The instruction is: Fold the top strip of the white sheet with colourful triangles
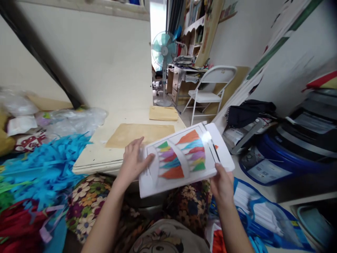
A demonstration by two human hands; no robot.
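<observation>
Above low table (116, 158), white sheet (184, 158), colourful triangles.

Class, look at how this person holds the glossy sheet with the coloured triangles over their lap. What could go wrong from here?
1. The glossy sheet is held only at its edges by the left hand and right hand, so it may sag or crease.
2. It is tilted, with no support below the far corner, and could slip toward the blue bag.
3. Glare on the surface may hide the coloured triangles.
</observation>
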